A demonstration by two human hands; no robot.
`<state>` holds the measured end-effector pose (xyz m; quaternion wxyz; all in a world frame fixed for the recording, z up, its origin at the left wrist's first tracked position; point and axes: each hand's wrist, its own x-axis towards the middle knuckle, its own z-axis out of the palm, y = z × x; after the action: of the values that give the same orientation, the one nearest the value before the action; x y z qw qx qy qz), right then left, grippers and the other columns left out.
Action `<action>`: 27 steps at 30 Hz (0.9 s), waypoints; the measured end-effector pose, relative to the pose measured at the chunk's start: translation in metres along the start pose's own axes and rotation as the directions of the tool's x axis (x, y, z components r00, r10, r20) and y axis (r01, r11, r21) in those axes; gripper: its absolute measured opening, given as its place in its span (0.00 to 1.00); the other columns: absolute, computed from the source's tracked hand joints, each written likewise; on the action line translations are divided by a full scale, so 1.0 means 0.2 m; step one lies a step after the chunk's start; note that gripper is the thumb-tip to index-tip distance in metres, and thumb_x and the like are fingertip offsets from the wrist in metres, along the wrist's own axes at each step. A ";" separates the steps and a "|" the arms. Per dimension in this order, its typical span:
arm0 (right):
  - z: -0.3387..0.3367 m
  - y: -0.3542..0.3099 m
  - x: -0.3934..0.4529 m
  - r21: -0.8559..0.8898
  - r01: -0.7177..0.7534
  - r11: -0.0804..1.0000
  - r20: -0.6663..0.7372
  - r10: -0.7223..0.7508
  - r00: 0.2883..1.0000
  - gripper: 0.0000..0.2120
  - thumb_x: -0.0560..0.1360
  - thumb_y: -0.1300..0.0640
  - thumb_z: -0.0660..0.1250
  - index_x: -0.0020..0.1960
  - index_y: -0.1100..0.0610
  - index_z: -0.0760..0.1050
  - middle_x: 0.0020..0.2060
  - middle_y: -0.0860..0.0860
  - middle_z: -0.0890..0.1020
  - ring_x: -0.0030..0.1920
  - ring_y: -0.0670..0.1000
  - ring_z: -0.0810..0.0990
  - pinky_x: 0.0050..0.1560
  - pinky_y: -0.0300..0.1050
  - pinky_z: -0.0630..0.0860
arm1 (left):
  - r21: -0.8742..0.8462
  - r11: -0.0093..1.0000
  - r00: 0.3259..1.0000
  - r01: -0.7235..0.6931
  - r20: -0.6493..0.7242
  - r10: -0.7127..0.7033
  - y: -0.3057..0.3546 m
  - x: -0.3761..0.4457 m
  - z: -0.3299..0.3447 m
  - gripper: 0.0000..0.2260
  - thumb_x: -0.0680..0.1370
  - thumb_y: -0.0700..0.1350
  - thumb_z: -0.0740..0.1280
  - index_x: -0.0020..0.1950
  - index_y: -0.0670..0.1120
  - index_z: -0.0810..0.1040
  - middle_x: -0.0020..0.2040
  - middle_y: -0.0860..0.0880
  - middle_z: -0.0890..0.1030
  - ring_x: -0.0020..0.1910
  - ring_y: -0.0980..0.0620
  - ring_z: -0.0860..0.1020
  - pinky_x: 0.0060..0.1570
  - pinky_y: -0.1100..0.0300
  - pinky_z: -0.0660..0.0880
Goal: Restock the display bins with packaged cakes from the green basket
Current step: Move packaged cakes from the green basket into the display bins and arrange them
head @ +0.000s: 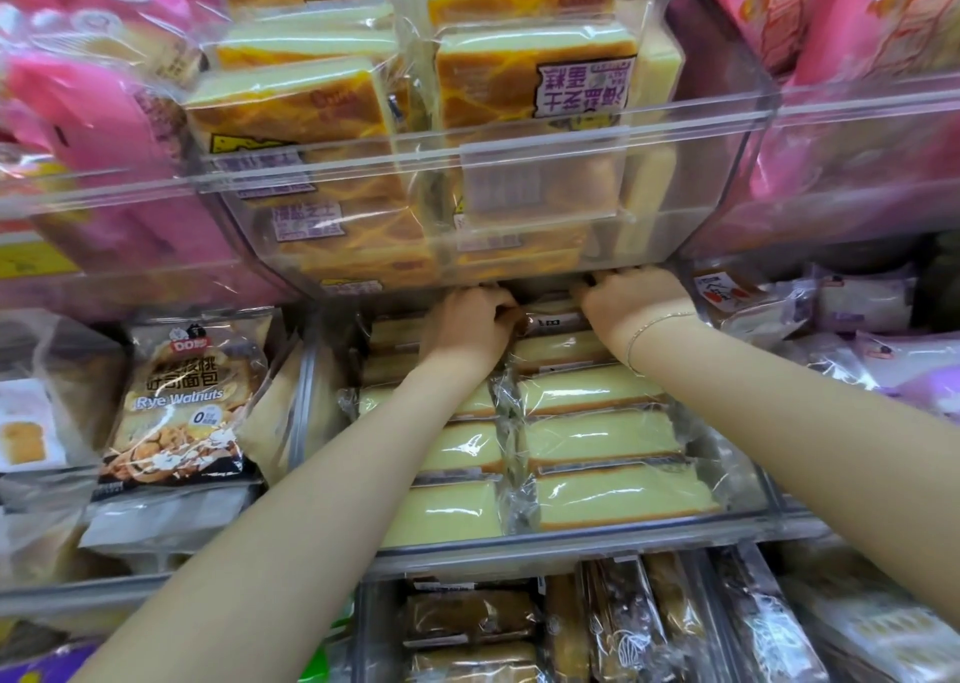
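- Far left, pink packets (78, 84) fill the upper shelf, and below them a dark bag of walnut bread (179, 401) stands upright in its own compartment.
- In the middle, the upper clear bin (701, 126) is stacked high with orange-topped cakes (291, 105); it overhangs the spot where both hands are working.
- The left hand (467, 326) reaches into the back of the middle bin (571, 544), fingers curled down onto the rear packets; I cannot tell whether it grips one or only presses it back.
- Between the hands lies one dark-labelled cake packet (553, 318), its long side running left to right, touching both hands at the back of the right-hand row.
- The yellow cakes (597, 440) sit in two rows running front to back, each packet lying crosswise, on edge, cut face up.
- The right hand (631, 303), a thin bracelet at its wrist, has its fingers tucked into the gap under the upper bin, so their hold is hidden.
- That packet looks to be the one being seated; both hands are equally near, and any push would go straight back, away from the person, under the overhang.
- The green basket is not in view.
- Right of the bin lie pale purple-wrapped packets (857, 303).
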<state>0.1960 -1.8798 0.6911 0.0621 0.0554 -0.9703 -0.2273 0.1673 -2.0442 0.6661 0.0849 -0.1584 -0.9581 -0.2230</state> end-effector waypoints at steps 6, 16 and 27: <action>-0.05 0.00 -0.04 -0.011 -0.014 1.000 0.057 0.014 0.998 0.15 0.78 0.62 0.59 0.65 0.60 0.70 0.63 0.59 0.73 0.61 0.62 0.73 0.55 0.53 0.72 | -0.008 0.998 0.996 0.059 0.073 -0.058 0.03 0.00 -0.03 0.11 0.80 0.52 0.62 0.59 0.52 0.80 0.56 0.48 0.80 0.52 0.46 0.77 0.54 0.53 0.75; -0.05 0.07 -0.18 -0.072 0.216 0.974 -0.027 -0.218 0.975 0.12 0.76 0.60 0.60 0.59 0.54 0.71 0.48 0.51 0.82 0.52 0.55 0.79 0.61 0.49 0.64 | 0.115 0.961 0.963 -0.250 0.132 0.235 -0.01 -0.16 -0.10 0.12 0.78 0.57 0.63 0.56 0.53 0.79 0.58 0.54 0.76 0.62 0.50 0.70 0.69 0.49 0.59; -0.06 0.07 -0.15 -0.055 0.160 0.986 0.005 -0.160 0.987 0.11 0.75 0.60 0.60 0.56 0.52 0.74 0.50 0.51 0.82 0.53 0.53 0.79 0.57 0.44 0.65 | 0.172 0.980 0.991 -0.099 0.107 0.082 0.04 -0.10 -0.08 0.09 0.80 0.55 0.59 0.51 0.56 0.78 0.53 0.52 0.78 0.62 0.49 0.68 0.67 0.51 0.54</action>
<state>0.2265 -1.8676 0.7049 0.0450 0.1313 -0.9561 -0.2582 0.1907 -2.0502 0.6782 0.0611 -0.2046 -0.9690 -0.1246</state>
